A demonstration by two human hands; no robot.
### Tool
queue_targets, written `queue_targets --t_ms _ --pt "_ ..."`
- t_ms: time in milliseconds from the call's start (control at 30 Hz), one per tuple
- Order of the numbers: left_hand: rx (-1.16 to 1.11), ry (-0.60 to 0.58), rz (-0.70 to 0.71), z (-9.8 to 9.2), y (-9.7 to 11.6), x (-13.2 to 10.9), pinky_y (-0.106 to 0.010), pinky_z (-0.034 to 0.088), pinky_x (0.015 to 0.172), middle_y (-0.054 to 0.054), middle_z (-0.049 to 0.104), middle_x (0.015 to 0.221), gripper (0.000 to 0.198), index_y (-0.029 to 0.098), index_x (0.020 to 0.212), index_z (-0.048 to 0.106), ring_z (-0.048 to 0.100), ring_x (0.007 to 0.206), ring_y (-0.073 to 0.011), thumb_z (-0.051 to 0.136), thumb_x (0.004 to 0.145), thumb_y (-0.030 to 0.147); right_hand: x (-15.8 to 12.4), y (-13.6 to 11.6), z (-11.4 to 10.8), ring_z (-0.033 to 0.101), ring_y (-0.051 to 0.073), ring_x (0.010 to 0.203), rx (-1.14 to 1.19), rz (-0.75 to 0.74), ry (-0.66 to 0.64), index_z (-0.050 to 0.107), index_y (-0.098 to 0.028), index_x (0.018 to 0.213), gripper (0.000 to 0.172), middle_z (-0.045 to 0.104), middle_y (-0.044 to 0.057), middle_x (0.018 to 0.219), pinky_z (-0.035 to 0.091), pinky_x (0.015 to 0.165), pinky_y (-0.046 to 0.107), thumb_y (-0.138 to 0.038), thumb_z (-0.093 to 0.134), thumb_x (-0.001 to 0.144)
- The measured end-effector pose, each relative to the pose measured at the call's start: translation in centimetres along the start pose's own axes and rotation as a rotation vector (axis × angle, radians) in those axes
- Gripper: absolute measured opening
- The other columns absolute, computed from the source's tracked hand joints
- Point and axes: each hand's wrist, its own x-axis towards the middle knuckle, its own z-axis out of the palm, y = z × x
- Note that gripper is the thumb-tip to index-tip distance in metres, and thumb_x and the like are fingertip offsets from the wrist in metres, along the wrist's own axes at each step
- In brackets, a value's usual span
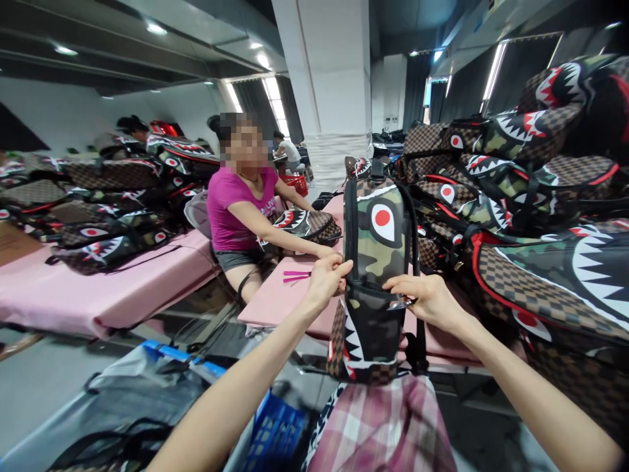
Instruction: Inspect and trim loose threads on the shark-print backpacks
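Note:
A camouflage backpack (376, 262) with a shark mouth and a red-and-white eye stands upright on its side in front of me, its lower end resting on my lap. My left hand (327, 278) pinches its left edge, fingers closed on the fabric. My right hand (426, 296) grips the right side at the mesh pocket, fingers closed, with a small metal tool in it that I cannot make out clearly.
A high pile of similar backpacks (531, 196) fills the right side. A pink table (285, 295) lies beyond, with pink scissors (296, 275). A person in a magenta shirt (236, 210) sits there handling another bag. More bags (98, 203) cover the left table. A blue crate (275, 432) stands below.

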Motion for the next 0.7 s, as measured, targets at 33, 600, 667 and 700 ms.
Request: queue_targets --t_ms 33,600,667,700 --pt "-0.051 -0.021 -0.021 0.1 0.5 0.0 -0.018 0.031 0.038 0.006 0.044 0.048 0.025 0.016 0.060 0.046 0.041 0.037 -0.0060 0.061 0.069 0.034 0.0 0.0 -0.4 0.066 0.011 0.086 0.035 -0.001 0.025 0.065 -0.021 0.082 0.018 0.070 -0.001 0.099 0.044 0.065 0.017 -0.010 0.050 0.080" --pt "0.098 -0.109 0.141 -0.9 0.8 -2.7 -0.021 0.039 0.052 0.002 0.050 0.061 0.022 0.016 0.066 0.053 0.047 0.057 -0.0111 0.057 0.073 0.036 -1.3 -1.6 -2.3 0.065 0.015 0.089 0.209 -0.036 0.099 0.067 -0.022 0.095 0.020 0.069 0.004 0.102 0.051 0.071 0.023 -0.016 0.053 0.082" --pt "0.207 -0.172 0.209 -1.5 0.3 -4.7 -0.023 0.042 0.058 0.000 0.056 0.067 0.019 0.016 0.073 0.056 0.051 0.064 -0.0142 0.055 0.076 0.035 -1.3 -0.4 -4.2 0.064 0.018 0.092 0.336 0.135 0.317 0.067 -0.022 0.099 0.021 0.068 0.006 0.102 0.052 0.073 0.028 -0.027 0.052 0.084" --pt "0.254 -0.200 0.225 -1.7 -0.1 -5.8 -0.024 0.042 0.059 -0.001 0.057 0.069 0.020 0.017 0.076 0.057 0.051 0.065 -0.0152 0.052 0.078 0.036 -1.0 0.6 -5.1 0.064 0.020 0.091 0.394 0.256 0.457 0.066 -0.021 0.101 0.025 0.068 0.007 0.101 0.052 0.072 0.030 -0.032 0.051 0.085"
